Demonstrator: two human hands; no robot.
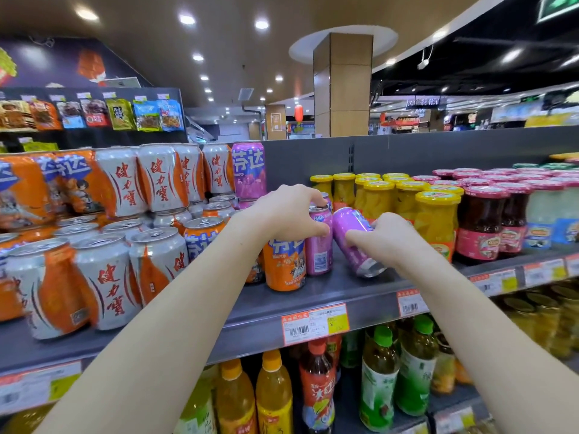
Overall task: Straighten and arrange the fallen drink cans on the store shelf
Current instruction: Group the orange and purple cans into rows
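Far left, silver-and-orange cans (106, 277) stand stacked in two layers, all upright, nothing for you there. Next right, an orange can (283, 267) stands near the front of the shelf (329, 296).

Your left hand (291, 214) comes down from above onto the upright purple can (319, 249) just behind that orange one. The fingers curl over the top rim and the thumb presses the side, steadying it.

Touching its right side is the tilted purple can (351, 227), the one to fix. It sits mid-shelf, between the upright can and the yellow-lidded jars (435, 220). Its long axis runs diagonally: the silver end is low and toward you on the shelf, the other end is up, far and leaning left. Which end is the top, you cannot tell.

Your right hand (387, 236) wraps the tilted can's middle from the right, fingers curled round the body.

Handling, as a guess: a full can is fairly heavy, with stiff but dentable walls and a smooth, slippery printed skin. Hold it mid-body or by the rims and don't squeeze. Pivot on the low end. The glass jars stand close on the right, so mind them.
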